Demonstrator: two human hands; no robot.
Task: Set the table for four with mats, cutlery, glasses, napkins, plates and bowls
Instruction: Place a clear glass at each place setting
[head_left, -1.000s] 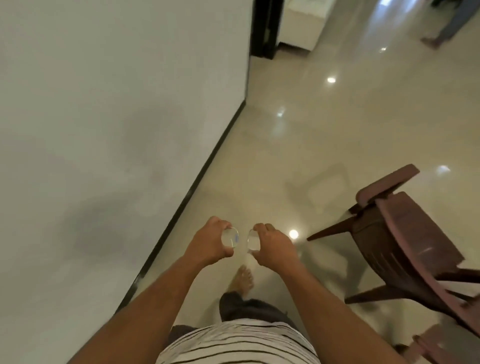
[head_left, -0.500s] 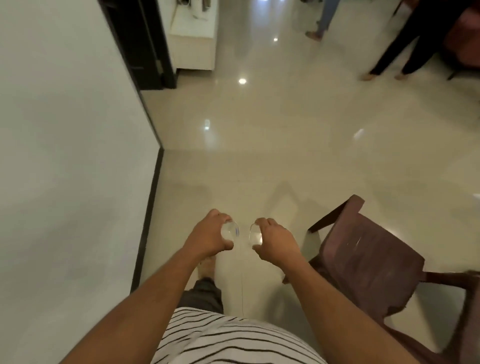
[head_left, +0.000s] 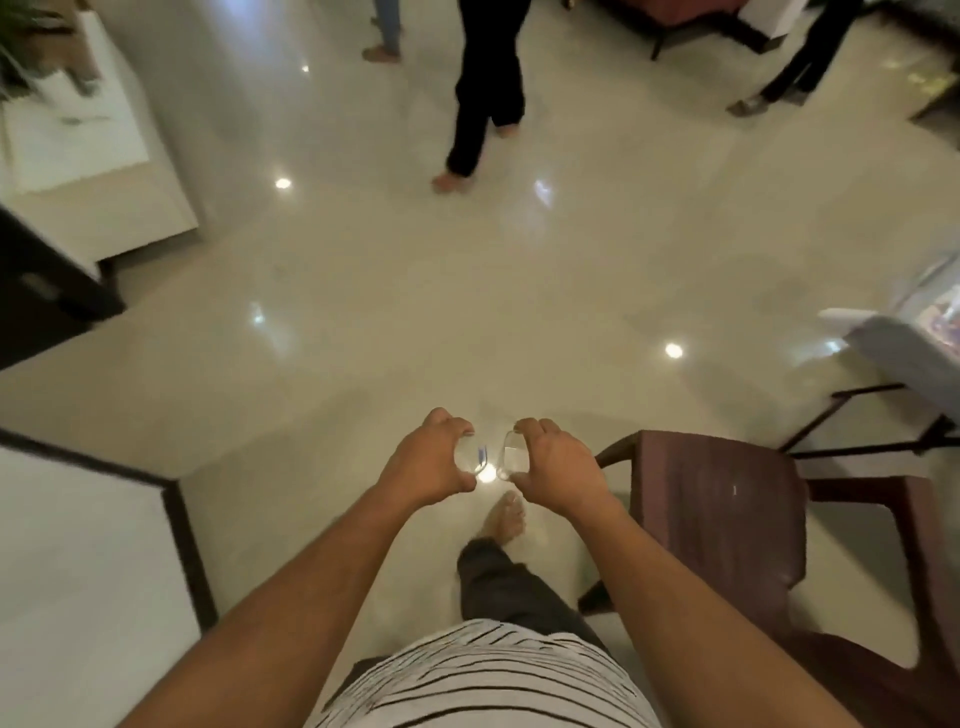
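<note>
Above the glossy floor (head_left: 363, 322), the left hand (head_left: 426, 460) has its grip curled around a clear glass (head_left: 470, 456), the right hand (head_left: 553, 462) around another glass (head_left: 511, 456), beside a brown chair (head_left: 717, 514).

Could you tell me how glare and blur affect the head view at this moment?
Head view: ceiling-light glare spots dot the glossy floor, one directly between the two glasses; edges smear with motion blur, and wide-angle distortion bends the brown chair.

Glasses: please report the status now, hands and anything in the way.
Left hand grips one glass. Right hand grips the other glass. Brown chair close on the right; a person stands ahead.
</note>
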